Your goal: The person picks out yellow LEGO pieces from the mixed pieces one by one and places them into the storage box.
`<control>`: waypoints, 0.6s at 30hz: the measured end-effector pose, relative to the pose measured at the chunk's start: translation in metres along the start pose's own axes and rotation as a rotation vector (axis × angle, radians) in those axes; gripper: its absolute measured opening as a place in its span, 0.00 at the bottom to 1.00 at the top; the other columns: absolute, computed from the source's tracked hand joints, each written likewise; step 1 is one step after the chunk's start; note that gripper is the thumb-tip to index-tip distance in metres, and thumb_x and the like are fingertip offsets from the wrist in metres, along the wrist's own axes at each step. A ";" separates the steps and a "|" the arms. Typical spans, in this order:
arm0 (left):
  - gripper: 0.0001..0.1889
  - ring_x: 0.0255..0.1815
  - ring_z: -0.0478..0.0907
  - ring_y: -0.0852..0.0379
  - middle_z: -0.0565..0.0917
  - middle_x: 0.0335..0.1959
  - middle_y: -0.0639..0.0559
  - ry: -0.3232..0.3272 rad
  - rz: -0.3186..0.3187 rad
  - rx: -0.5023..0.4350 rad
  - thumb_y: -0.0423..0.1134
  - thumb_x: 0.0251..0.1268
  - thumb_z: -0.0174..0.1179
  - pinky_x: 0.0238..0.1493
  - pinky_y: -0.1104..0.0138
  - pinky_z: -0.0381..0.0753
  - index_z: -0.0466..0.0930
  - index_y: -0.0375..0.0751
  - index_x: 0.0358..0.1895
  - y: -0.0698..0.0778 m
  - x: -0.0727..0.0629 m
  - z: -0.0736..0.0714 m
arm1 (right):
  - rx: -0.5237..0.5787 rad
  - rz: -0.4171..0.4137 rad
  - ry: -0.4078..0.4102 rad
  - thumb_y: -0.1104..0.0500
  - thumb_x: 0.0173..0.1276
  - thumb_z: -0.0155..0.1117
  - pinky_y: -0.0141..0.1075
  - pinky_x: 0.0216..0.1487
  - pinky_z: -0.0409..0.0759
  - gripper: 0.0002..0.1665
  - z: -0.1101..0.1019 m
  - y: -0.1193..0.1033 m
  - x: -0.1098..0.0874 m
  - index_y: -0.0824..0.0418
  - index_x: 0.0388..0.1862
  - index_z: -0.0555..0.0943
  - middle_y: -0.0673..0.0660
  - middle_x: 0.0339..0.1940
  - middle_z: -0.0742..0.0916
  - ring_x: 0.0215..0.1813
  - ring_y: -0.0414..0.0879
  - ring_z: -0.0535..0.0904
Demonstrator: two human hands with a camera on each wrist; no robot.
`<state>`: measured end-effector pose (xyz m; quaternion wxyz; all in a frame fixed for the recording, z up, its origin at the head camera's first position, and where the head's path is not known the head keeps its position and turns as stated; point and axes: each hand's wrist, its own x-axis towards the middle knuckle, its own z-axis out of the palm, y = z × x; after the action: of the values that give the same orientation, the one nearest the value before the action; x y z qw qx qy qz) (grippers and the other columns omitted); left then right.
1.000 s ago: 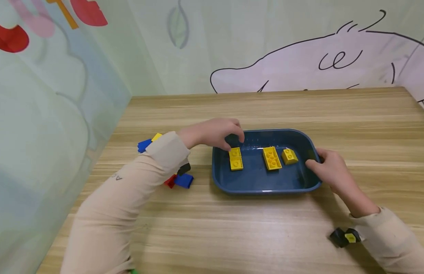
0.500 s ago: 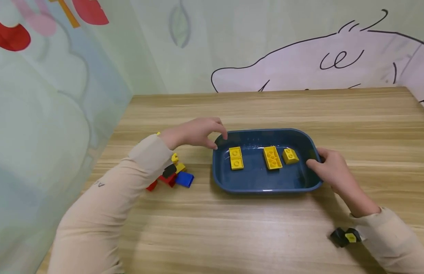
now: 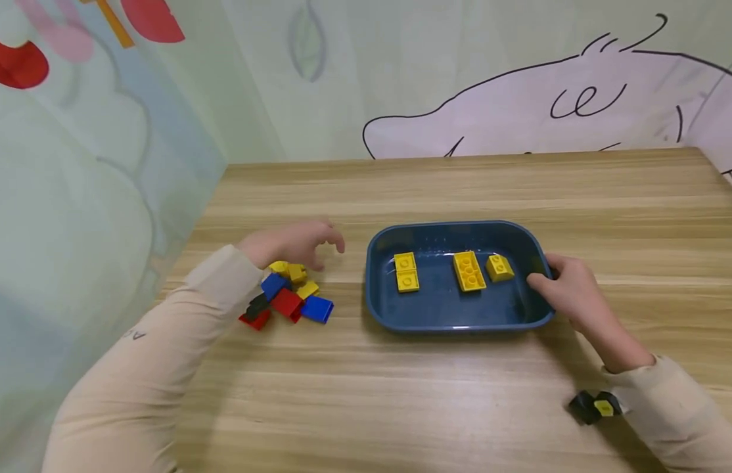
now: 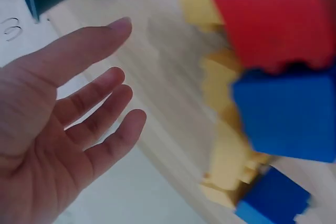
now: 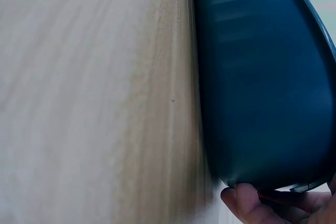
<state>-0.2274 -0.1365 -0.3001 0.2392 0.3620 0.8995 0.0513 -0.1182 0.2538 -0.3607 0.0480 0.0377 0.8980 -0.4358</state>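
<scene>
My left hand (image 3: 295, 243) holds nothing. Its fingers are spread and slightly bent, just beyond a pile of toy building bricks. In that pile lie a red brick (image 3: 287, 304), a blue brick (image 3: 317, 309), a second blue brick (image 3: 275, 286) and several yellow ones (image 3: 308, 290); the sleeve and wrist hide part of it. The left wrist view shows the bare palm (image 4: 47, 145) beside the blurred bricks. My right hand (image 3: 575, 295) grips the right end of a dark blue tray (image 3: 437, 312), thumb over the rim. Yellow bricks (image 3: 469, 270) lie spaced apart inside the tray.
The wooden table (image 3: 401, 401) runs back to a wall (image 3: 259, 85) with printed drawings, and another wall stands at the left. Small black devices sit at both wrists; the right one (image 3: 595, 407) is near the tabletop.
My left hand has withdrawn from over the tray's left end and moved left to the brick pile, uncovering more of it. The right hand and the tray stay in place.
</scene>
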 end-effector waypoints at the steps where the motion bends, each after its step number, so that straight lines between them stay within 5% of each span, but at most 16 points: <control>1: 0.19 0.54 0.70 0.42 0.76 0.51 0.41 0.001 0.000 0.004 0.26 0.52 0.64 0.54 0.55 0.72 0.78 0.36 0.50 -0.003 -0.002 0.003 | -0.004 -0.003 0.004 0.64 0.63 0.52 0.30 0.28 0.78 0.21 0.000 0.000 0.000 0.77 0.51 0.73 0.68 0.39 0.80 0.32 0.47 0.76; 18: 0.16 0.50 0.74 0.42 0.78 0.49 0.38 -0.035 -0.049 0.006 0.23 0.50 0.63 0.49 0.56 0.75 0.77 0.35 0.45 -0.021 -0.009 0.025 | -0.004 0.019 -0.016 0.63 0.63 0.51 0.31 0.28 0.79 0.21 0.000 0.000 0.000 0.77 0.51 0.72 0.69 0.41 0.79 0.33 0.48 0.76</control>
<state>-0.2234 -0.1600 -0.3246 0.2551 0.3417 0.9038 0.0362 -0.1180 0.2541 -0.3608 0.0594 0.0424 0.8980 -0.4339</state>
